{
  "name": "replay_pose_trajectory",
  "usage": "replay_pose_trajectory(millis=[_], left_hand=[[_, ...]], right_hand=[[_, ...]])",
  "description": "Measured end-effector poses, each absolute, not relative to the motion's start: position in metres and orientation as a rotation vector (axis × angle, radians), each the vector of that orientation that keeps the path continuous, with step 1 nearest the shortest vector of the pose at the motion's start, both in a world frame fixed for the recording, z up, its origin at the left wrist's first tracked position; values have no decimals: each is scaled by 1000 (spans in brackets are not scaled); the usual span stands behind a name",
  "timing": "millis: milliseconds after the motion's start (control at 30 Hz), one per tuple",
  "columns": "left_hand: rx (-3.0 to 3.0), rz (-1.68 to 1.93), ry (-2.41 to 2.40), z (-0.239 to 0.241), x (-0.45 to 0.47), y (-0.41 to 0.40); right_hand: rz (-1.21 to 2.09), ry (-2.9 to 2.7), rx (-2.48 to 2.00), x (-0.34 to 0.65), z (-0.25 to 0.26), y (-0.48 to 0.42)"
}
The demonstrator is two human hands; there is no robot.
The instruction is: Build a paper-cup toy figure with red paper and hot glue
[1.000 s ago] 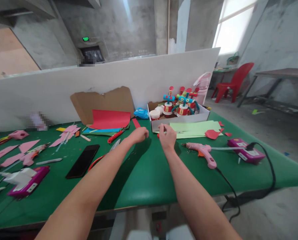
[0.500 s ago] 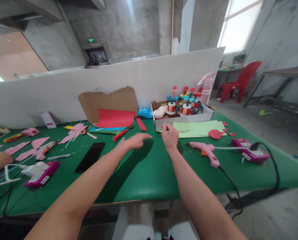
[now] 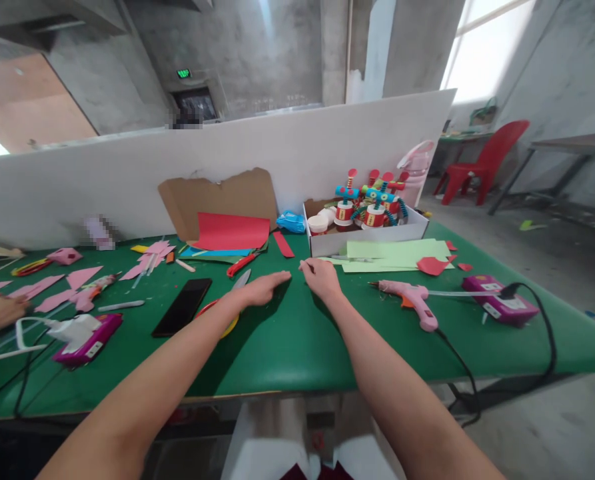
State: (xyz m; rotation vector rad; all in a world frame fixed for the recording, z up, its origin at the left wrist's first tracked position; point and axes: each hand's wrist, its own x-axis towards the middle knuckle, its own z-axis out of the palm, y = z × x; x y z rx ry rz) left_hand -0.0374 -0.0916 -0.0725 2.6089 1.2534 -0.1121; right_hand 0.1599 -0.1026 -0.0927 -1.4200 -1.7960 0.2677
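Centrally on the desk (image 3: pixel 297 347), the left hand (image 3: pixel 262 291) is laid flat, fingers stretched wide, just beside the scissors (image 3: pixel 241 280). The right hand (image 3: pixel 322 277) is curled, fingertips drawn narrowly together; whether anything is pinched cannot be told. A glue gun (image 3: pixel 408 298) is seen to its right, and a box (image 3: pixel 372 239) toward the far edge.

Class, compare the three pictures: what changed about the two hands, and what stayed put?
The left hand opened from a fist and now stretches out flat over the green table. The right hand drew back from the white box. The glue gun and phone stayed put.
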Motion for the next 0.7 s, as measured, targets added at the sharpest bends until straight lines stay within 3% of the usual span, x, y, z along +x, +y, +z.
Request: replay_pose_trajectory(millis=[200, 333, 500, 700], left_hand=[[2596, -261, 1053, -67, -64, -126], [2687, -123, 1337, -55, -72, -118], [2773, -426, 1495, -71, -52, -108], [2658, -569, 1096, -67, -69, -146]], right_hand=[[284, -1780, -1470, 160, -89, -104], [296, -1802, -1459, 159, -87, -105], [300, -1781, -1535, 163, -86, -106], [327, -1819, -1533, 161, -83, -106]])
